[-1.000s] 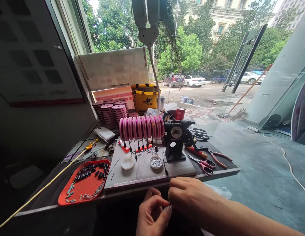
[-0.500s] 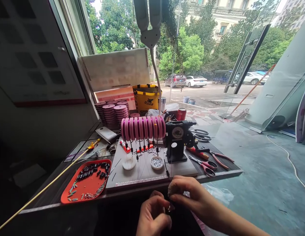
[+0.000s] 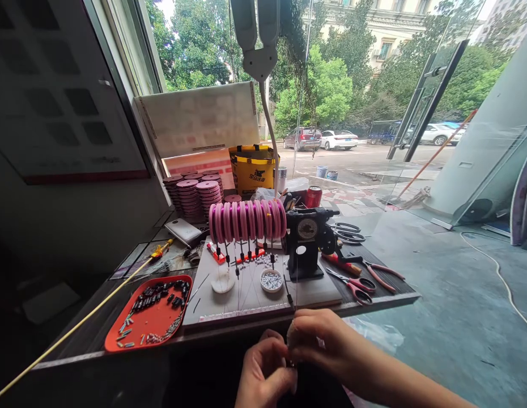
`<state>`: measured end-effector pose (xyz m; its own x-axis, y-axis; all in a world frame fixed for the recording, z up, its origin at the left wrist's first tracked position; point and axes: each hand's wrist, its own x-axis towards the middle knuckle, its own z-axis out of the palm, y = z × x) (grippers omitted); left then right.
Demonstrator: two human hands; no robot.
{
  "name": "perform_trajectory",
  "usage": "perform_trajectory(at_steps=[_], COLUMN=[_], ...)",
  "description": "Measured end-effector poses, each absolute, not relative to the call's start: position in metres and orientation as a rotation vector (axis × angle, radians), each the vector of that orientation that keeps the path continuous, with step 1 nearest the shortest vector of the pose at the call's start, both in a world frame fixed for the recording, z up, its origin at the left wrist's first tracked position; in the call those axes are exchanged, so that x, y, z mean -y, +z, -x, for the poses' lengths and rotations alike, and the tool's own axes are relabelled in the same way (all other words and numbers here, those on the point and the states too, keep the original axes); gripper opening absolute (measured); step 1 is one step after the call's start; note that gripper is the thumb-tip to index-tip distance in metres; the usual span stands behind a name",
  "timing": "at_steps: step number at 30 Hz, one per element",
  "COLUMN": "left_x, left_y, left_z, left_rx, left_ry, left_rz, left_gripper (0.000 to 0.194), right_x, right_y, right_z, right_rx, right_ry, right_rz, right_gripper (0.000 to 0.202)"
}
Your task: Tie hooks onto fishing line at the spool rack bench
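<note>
My left hand [image 3: 263, 368] and my right hand [image 3: 318, 340] meet just below the front edge of the work table [image 3: 374, 303]. Their fingertips pinch a very small item on a thin fishing line [image 3: 296, 277]. The line runs up to a black winding machine [image 3: 306, 241] on a grey board [image 3: 246, 297]. What exactly sits between the fingers is too small to tell. A row of pink line spools [image 3: 246, 220] stands on the board, with weighted lines hanging from it. A small white bowl of beads [image 3: 271, 280] sits close by.
An orange tray [image 3: 148, 317] of small black parts lies at the left. Red-handled scissors [image 3: 352, 286] and pliers [image 3: 380, 272] lie at the right. Stacked pink spools [image 3: 195, 195], a yellow bag [image 3: 251, 170] and a red can [image 3: 313, 196] stand behind. A yellow rod [image 3: 76, 328] slants across the left.
The camera view shifted slightly. My right hand drew back a little toward my left, and both hands now pinch together more tightly on the line.
</note>
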<state>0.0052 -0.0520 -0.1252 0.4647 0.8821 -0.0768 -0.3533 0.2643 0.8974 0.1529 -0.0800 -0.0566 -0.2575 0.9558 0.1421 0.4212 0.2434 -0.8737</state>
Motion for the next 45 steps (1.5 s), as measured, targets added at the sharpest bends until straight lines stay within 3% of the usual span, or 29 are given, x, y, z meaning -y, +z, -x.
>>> perform_trajectory(at_steps=[1,6,16,37,45], left_x=[0.053,0.057,0.063,0.064,0.062], left_y=[-0.124,-0.118,-0.105,-0.11,-0.114], left_z=[-0.006,-0.011,-0.011,-0.011,-0.009], left_rx=[-0.642,-0.63,-0.695,-0.64,-0.682], left_ry=[0.935,0.913,0.799,0.815,0.839], left_rz=[-0.951,-0.777,-0.505,-0.403,-0.446], left_gripper=[0.006,0.031,0.031,0.027,0.03], right_x=[0.08,0.084,0.098,0.096,0.094], right_y=[-0.056,-0.061,-0.111,-0.11,-0.113], right_z=[-0.153,-0.156,-0.143,-0.134,-0.139], right_rx=[1.805,1.665,0.966,0.865,0.878], right_ry=[0.964,1.005,1.629,1.637,1.593], right_rz=[1.267,1.24,1.008,1.033,1.061], right_gripper=[0.011,0.01,0.029,0.009,0.017])
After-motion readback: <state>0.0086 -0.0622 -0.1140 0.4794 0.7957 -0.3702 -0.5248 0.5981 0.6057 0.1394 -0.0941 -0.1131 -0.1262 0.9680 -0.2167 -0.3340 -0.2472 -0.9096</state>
